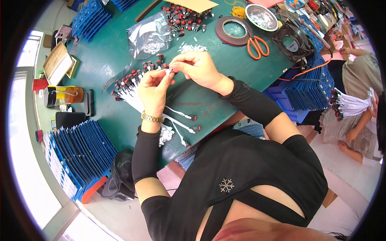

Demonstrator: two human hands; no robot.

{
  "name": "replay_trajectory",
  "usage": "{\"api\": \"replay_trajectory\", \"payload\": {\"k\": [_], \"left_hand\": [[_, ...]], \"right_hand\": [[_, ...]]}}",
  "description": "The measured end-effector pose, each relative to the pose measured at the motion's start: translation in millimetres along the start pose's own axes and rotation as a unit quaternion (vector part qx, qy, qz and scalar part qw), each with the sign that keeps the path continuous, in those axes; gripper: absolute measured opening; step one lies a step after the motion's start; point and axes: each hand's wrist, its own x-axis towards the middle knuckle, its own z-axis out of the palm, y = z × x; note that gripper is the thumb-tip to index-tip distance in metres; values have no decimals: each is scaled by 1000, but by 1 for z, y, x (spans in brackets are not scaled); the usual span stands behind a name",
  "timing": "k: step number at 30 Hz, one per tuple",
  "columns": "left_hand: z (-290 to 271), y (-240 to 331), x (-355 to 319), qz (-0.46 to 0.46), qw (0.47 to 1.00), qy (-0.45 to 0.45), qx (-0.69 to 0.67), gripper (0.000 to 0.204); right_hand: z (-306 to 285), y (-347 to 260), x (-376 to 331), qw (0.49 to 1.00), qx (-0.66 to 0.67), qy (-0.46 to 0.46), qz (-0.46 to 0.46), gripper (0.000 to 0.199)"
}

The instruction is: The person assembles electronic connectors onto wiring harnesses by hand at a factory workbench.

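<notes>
Over the green table, both my hands meet fingertip to fingertip around a small white piece (169, 71), mostly hidden by the fingers. My left hand (153, 91), with a gold watch at its wrist, pinches it between thumb and fingers. From the right, my right hand (198, 69) pinches at the same spot. Beneath and beside my left hand lies a bundle of white cables (129, 94) with red-and-black button-like ends. A few cables (177, 120) stick out to the right of that wrist. Small clear pieces (191, 48) lie scattered just beyond my right hand.
Farther back are a clear bag (149, 36), a heap of red-and-black parts (187, 20), a tape roll (220, 30), orange-handled scissors (257, 47), a metal bowl (261, 18) and a fan (291, 42). Blue racks (80, 152) stand left. At right, another person holds white cables (352, 105).
</notes>
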Motion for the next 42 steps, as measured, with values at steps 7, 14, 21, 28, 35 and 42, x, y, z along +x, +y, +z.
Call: {"api": "replay_trajectory", "payload": {"k": [7,14,21,28,35,42], "left_hand": [[2,0,-2,16,1000,-10,17,15],[-1,1,-2,-6,1000,3,8,12],[1,0,-1,18,996,7,84,10],[6,-17,6,40,973,38,224,7],[-3,-14,7,41,969,75,233,3],[12,-12,12,-5,984,-2,176,7]], "right_hand": [[-2,1,-2,1000,-9,-5,-18,14],[1,6,0,999,24,-13,-18,11],[0,7,2,998,22,-47,-39,7],[-15,31,5,984,-60,-40,-162,7],[0,55,22,986,100,-113,-73,9],[-29,28,-1,959,-227,-5,-170,35]]}}
